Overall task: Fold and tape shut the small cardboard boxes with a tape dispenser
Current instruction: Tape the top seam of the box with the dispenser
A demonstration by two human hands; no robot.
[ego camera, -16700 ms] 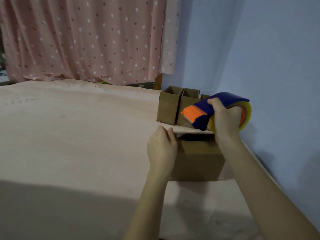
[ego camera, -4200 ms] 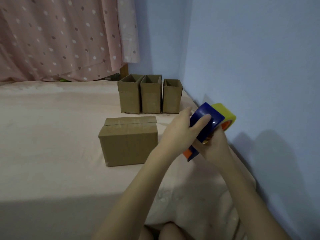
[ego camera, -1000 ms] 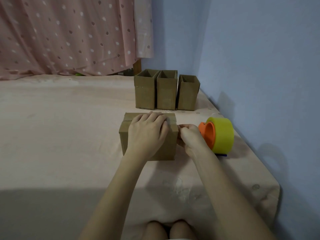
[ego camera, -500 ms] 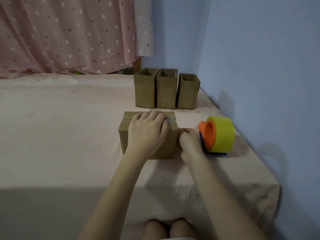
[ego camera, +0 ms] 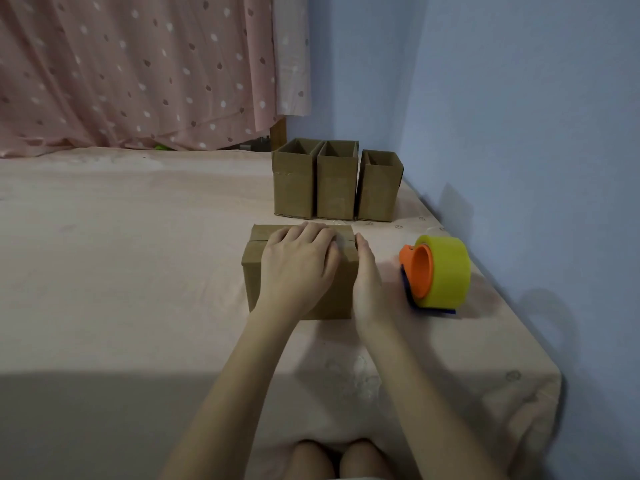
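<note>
Right hand (ego camera: 367, 282) uncurled since half-second ago, now flat against box (ego camera: 300, 271) end; left hand (ego camera: 300, 264) flat on top; tape dispenser (ego camera: 437, 274) just beside.

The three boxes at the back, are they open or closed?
Open. The three boxes at the back stand upright, and you can see down inside their tops.

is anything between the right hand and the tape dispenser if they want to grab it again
Nothing visible. The right hand lies flat against the closed box end, and only bare pink cloth separates it from the tape dispenser to its right.
</note>
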